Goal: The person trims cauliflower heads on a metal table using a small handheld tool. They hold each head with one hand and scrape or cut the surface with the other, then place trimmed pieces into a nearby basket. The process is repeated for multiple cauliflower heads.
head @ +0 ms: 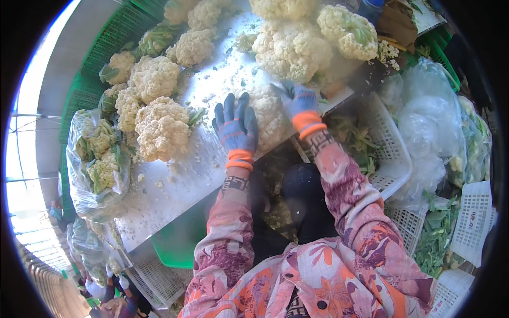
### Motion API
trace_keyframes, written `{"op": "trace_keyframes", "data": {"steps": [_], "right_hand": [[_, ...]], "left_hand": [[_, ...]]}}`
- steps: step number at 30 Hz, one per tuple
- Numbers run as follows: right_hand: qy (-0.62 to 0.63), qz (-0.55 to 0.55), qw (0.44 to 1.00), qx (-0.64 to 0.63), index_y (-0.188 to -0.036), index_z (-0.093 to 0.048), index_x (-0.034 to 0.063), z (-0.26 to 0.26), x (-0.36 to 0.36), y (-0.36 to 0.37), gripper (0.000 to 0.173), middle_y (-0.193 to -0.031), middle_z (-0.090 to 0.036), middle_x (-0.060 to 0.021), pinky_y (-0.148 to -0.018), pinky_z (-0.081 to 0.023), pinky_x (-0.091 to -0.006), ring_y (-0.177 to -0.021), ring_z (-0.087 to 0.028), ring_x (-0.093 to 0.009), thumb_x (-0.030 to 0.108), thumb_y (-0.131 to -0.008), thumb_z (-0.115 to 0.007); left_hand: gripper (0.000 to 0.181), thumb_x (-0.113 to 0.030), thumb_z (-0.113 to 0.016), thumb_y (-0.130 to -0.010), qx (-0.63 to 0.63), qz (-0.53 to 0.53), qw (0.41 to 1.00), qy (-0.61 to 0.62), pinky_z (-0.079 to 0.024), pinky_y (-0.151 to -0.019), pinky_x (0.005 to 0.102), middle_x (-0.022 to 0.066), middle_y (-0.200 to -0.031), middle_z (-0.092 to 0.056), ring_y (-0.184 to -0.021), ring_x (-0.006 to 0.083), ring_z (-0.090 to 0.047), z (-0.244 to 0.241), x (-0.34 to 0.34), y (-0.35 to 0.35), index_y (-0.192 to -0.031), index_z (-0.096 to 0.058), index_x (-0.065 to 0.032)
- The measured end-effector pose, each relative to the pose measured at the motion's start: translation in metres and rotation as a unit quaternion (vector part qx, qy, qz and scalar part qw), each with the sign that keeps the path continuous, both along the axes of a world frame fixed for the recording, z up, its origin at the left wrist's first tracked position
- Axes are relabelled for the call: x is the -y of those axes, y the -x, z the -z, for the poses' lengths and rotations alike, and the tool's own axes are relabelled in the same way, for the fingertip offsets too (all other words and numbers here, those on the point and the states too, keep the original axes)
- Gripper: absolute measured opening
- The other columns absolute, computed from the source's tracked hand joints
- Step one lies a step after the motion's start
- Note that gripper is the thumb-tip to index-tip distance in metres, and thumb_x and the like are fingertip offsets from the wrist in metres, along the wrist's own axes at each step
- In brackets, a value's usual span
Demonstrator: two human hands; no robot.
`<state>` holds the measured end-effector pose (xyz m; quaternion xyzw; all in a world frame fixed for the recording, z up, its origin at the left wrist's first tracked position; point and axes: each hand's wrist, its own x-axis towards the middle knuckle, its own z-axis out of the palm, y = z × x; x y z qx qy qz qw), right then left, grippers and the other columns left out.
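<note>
A cauliflower head lies at the near edge of a pale work table, between my two gloved hands. My left hand, in a grey-blue glove with an orange cuff, rests against its left side with the fingers apart. At its upper right is my right hand, slightly blurred; a greyish blade-like shape shows by its fingers, but I cannot tell whether it is a tool or a fingertip. Larger cauliflower heads sit just beyond. More cauliflower heads are grouped on the left of the table.
Bagged cauliflower stands at the table's left end. A white plastic crate with leaf trimmings is at my right, beside clear plastic bags. Green crates line the far left edge. Another person works at the lower left.
</note>
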<state>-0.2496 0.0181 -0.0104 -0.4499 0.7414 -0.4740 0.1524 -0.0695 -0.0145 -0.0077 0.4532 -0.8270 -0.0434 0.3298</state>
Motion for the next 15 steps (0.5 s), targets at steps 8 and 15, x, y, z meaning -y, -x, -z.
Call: {"op": "trace_keyframes", "data": {"steps": [8, 15], "right_hand": [[0.062, 0.017, 0.992, -0.105, -0.11, -0.064, 0.0109, 0.016, -0.055, -0.019, 0.029, -0.086, -0.069, -0.0157, -0.067, -0.054, -0.0424, -0.073, -0.067, -0.036, 0.023, -0.084, -0.071], [0.084, -0.021, 0.979, -0.187, -0.118, -0.065, 0.0147, 0.018, -0.083, -0.025, 0.042, -0.109, -0.069, -0.0102, -0.074, -0.055, -0.0381, -0.088, -0.068, -0.032, 0.009, -0.076, -0.073]], "left_hand": [[0.04, -0.031, -0.054, -0.09, 0.021, 0.042, 0.999, 0.0, -0.03, -0.109, 0.0523, 0.011, -0.144, -0.048, -0.131, 0.0416, -0.039, -0.003, -0.014, -0.009, -0.129, -0.062, -0.0251], [0.04, -0.033, -0.052, -0.091, 0.002, 0.051, 0.999, -0.016, -0.027, -0.11, 0.0532, 0.0099, -0.145, -0.047, -0.132, 0.0413, -0.038, -0.005, -0.016, -0.006, -0.129, -0.063, -0.0265]]}}
